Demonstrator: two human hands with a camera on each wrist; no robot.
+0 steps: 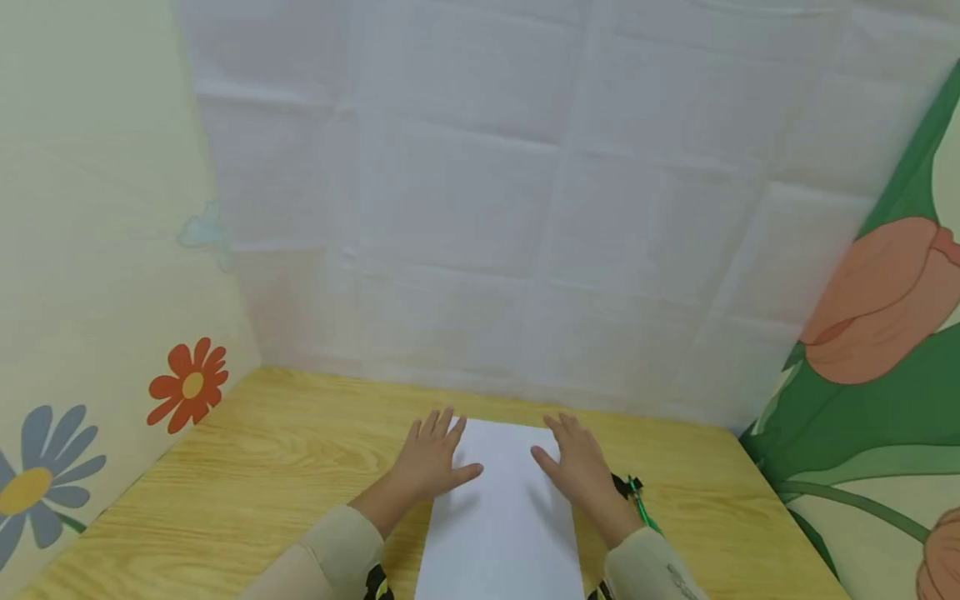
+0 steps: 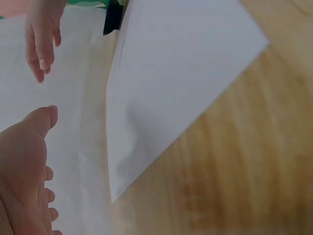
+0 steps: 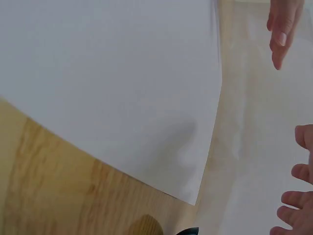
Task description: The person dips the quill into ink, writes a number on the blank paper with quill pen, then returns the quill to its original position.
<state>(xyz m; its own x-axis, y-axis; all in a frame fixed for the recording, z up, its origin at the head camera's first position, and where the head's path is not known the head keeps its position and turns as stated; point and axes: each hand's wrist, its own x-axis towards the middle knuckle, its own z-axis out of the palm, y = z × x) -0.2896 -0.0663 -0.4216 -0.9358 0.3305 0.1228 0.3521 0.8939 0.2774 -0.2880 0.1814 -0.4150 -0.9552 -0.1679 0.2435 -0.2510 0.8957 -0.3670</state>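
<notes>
A white sheet of paper lies lengthwise on the table in front of me. My left hand is over its left edge, fingers spread and thumb pointing inward, holding nothing. Across from it, my right hand is over the right edge, also with spread fingers and nothing in it. Both hands cast soft shadows on the sheet. In the left wrist view, the left hand appears above the paper, apart from it. The right wrist view shows the right hand's fingertips beside the paper's far corner.
Just right of the right hand lies a slim green thing with a small black piece by it. The wood-grain table ends at a creased white sheet behind, with flower-patterned panels at either side.
</notes>
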